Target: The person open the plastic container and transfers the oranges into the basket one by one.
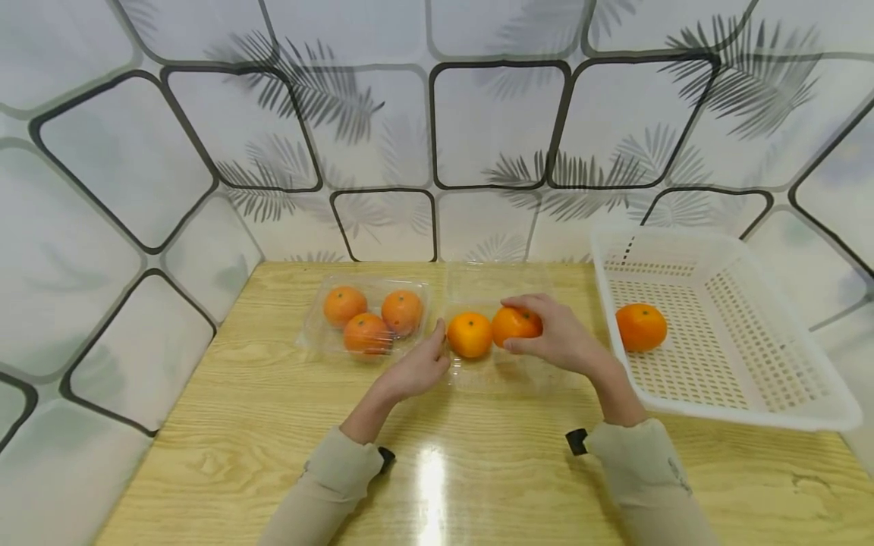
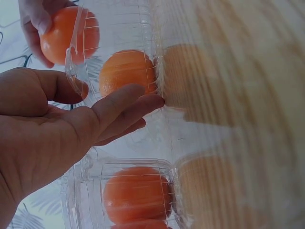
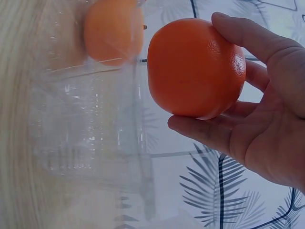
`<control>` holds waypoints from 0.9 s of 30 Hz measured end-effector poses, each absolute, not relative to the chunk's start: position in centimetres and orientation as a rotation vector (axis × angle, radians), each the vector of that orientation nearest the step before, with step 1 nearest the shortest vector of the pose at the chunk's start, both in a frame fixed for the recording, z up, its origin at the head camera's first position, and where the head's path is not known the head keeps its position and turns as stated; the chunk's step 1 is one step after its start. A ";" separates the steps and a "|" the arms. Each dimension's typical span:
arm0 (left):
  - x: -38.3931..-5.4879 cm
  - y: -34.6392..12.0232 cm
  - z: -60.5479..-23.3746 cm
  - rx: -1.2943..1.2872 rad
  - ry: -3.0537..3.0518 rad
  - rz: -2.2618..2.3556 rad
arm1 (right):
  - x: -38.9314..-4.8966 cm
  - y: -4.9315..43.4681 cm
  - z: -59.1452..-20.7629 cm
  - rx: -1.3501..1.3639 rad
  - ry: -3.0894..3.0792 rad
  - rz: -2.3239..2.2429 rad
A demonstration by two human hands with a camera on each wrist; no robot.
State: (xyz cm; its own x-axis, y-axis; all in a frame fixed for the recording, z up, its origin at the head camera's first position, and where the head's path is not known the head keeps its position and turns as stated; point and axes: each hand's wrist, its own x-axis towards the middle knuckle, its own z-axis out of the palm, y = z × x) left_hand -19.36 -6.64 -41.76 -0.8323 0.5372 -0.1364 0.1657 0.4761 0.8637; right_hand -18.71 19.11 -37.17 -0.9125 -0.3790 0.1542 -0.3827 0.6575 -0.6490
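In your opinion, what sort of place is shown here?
Probably an indoor work corner: a wood-grain table meets patterned walls, and a white basket on it holds an orange fruit.

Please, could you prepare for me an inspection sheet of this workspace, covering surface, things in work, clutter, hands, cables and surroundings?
Surface: wooden table, with a bright light reflection near the front.
Things in work: left box, clear plastic, contains three oranges; right box, also clear and open, contains one orange; white basket contains one more.
Clutter: nothing seen.
Left hand: beside the right box, fingers fairly straight.
Right hand: holds an orange at the right box.
Cables: nothing seen.
Surroundings: pale wall covering with dark outlines and leaf patterns.
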 end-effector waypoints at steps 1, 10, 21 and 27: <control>-19.3 -6.7 -41.8 0.583 2.334 1.303 | -18.7 19.1 -37.0 0.655 -2.861 1.118; -19.3 -6.8 -41.6 0.590 2.322 1.309 | -18.7 18.9 -35.6 0.648 -2.905 1.124; -19.6 -6.8 -41.9 0.591 2.323 1.295 | -18.8 19.1 -34.0 0.674 -2.875 1.101; -19.5 -6.8 -42.0 0.595 2.325 1.301 | -18.7 19.1 -33.2 0.695 -2.859 1.112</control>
State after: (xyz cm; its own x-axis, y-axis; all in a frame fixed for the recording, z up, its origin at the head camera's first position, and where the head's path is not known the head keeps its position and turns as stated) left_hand -19.54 -6.81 -41.95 -0.8255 0.5463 -0.1418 0.1649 0.4738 0.8650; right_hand -18.68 19.13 -33.21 -0.9024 -0.4030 0.1525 -0.4001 0.6523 -0.6437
